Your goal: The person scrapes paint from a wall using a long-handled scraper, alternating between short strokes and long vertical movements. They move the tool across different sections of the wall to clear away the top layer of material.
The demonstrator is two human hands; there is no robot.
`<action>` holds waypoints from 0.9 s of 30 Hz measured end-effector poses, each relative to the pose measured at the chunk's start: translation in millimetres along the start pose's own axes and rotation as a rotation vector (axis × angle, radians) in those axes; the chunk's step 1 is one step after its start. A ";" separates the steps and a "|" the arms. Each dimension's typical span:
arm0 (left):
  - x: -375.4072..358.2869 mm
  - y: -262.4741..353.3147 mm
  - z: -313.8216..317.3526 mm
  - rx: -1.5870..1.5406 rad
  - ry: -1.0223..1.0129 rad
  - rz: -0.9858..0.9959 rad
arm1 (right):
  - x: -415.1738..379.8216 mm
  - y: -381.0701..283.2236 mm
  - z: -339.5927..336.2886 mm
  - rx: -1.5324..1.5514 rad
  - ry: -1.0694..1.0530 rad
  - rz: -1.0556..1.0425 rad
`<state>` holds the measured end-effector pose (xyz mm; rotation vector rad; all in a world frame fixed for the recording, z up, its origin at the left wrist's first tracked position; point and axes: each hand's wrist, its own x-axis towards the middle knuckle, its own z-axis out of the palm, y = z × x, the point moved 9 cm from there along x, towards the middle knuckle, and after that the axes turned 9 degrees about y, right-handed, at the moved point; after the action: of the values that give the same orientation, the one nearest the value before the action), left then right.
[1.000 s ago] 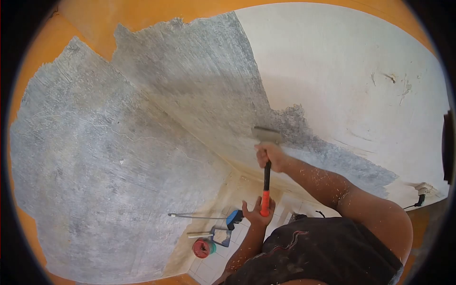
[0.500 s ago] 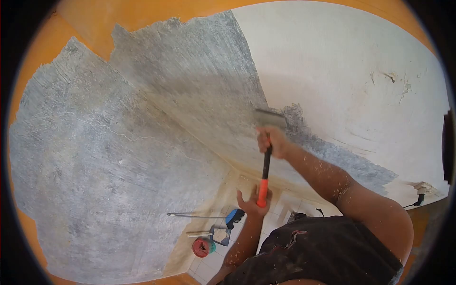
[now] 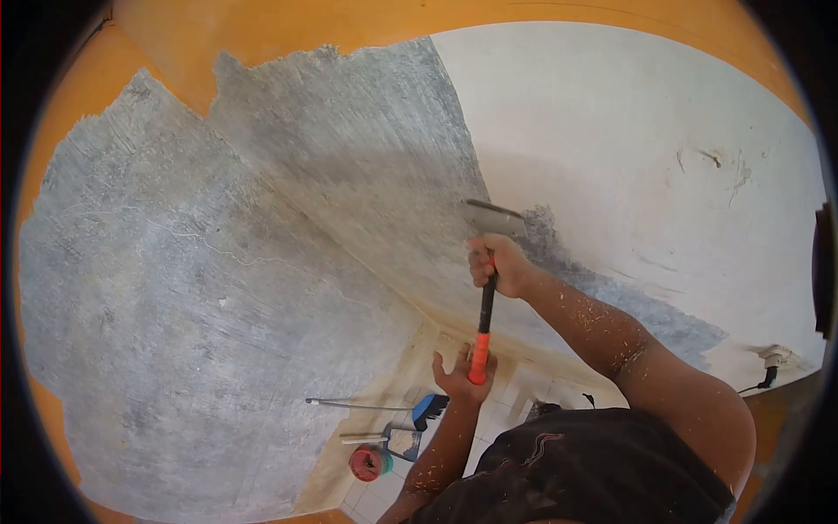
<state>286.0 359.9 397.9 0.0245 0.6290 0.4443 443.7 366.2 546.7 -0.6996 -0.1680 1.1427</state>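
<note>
A long-handled scraper with a wide flat blade, a black shaft and an orange grip is held up against the wall. My right hand is wrapped round the shaft just below the blade. Lower down, my left hand has its palm against the butt of the orange grip, with thumb and fingers spread. The blade lies over bare grey wall, close to the edge of the white coating. Blade contact with the surface is hard to make out.
On the tiled floor below stand a blue broom, a dustpan and a red bucket. At the right, a plug sits in a wall socket. Two grey walls meet in a corner. Pale flecks cover my right arm.
The view has tilted a little, so the wall sits lower in it. Against the wall, the blade has shifted slightly upward. Both hands keep their places on the scraper.
</note>
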 end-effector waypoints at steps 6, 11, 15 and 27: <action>-12.1 -12.2 -21.6 -0.012 0.050 -0.012 | -3.6 22.9 -13.6 0.010 0.061 -0.011; -12.7 -24.4 -21.6 0.007 0.126 -0.047 | -1.8 19.0 -29.3 0.041 0.083 0.023; -9.2 6.3 14.7 0.075 0.067 0.098 | -2.0 -8.2 14.8 0.051 -0.047 0.028; -7.4 -7.5 0.9 0.065 0.125 0.036 | -6.9 -2.2 -7.0 0.015 0.037 0.002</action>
<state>284.2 350.3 401.6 0.0697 0.7671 0.4625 445.7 356.7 544.1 -0.7071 -0.1277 1.1312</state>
